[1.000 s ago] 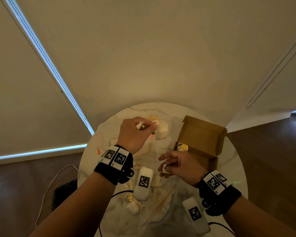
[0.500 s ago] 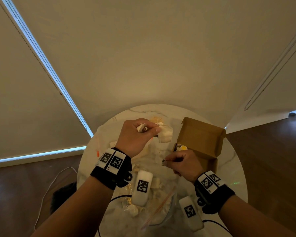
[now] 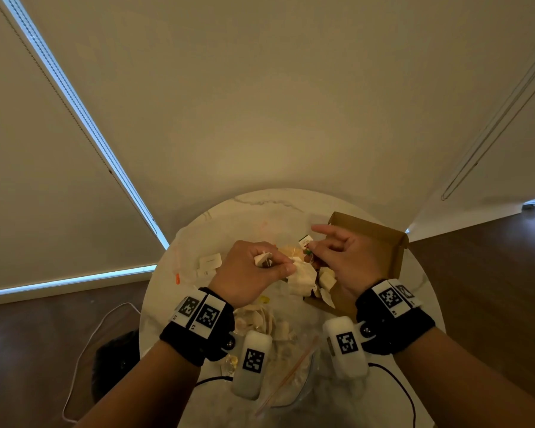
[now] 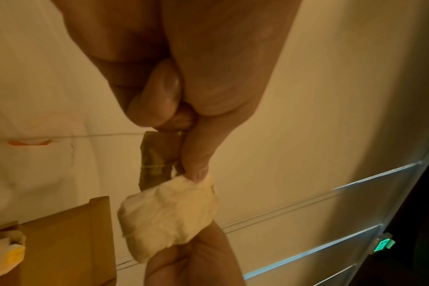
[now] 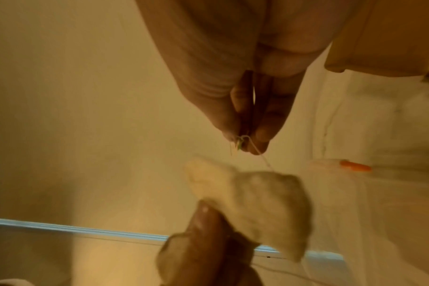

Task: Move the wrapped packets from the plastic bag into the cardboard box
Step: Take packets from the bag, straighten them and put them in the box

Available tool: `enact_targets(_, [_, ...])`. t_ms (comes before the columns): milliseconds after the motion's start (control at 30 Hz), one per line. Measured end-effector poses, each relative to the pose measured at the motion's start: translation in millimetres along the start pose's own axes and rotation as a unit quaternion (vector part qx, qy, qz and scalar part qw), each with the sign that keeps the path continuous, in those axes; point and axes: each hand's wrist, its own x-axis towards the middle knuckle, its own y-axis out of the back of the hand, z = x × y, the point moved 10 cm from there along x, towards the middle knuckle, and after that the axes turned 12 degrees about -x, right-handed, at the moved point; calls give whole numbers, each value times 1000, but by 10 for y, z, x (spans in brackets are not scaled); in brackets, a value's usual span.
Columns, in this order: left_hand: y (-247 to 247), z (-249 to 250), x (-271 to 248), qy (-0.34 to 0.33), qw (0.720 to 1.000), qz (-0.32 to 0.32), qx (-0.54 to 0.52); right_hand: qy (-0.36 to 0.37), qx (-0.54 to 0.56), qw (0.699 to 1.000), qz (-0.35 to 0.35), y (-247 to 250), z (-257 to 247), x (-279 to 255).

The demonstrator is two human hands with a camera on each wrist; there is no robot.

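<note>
Over the round marble table (image 3: 217,230), left hand (image 3: 247,273) is pinching a pale wrapped packet (image 3: 301,278) that is hanging just beside the open cardboard box (image 3: 380,242), while right hand (image 3: 346,261) is nipping its thin string (image 5: 262,154) between thumb and fingertip, other fingers loosely spread.

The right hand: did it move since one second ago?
Yes. The right hand went away from the person, from near the brown cardboard box's front corner to over the box.

Right hand (image 5: 245,92) reaching down from frame top, fingertips (image 5: 260,143) pinching thin string (image 5: 266,160). Blurred cream packet (image 5: 252,201) hanging at centre, left hand (image 5: 203,249) gripping it from below. Orange tab (image 5: 354,166) lying at right.
</note>
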Motion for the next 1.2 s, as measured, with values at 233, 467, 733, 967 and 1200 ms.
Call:
enact_targets(233, [-13,-83,6,36,999,14,14,81,-124,989,4,36,-284,-88])
enact_targets(467, [21,-148,14,63,997,31,38,128,-123,981,-77,-99,-482,-228])
enact_targets(733, [36,-52,57,45,998,35,12,184,-171,960,-121,-140,-442,-373])
enact_targets(967, [5,-24,71,39,999,25,27,167,-277,944,-70,-66,-249,-286])
enact_targets(1200, [-6,3,95,16,998,9,68,175,-312,931,-70,-52,-286,-255])
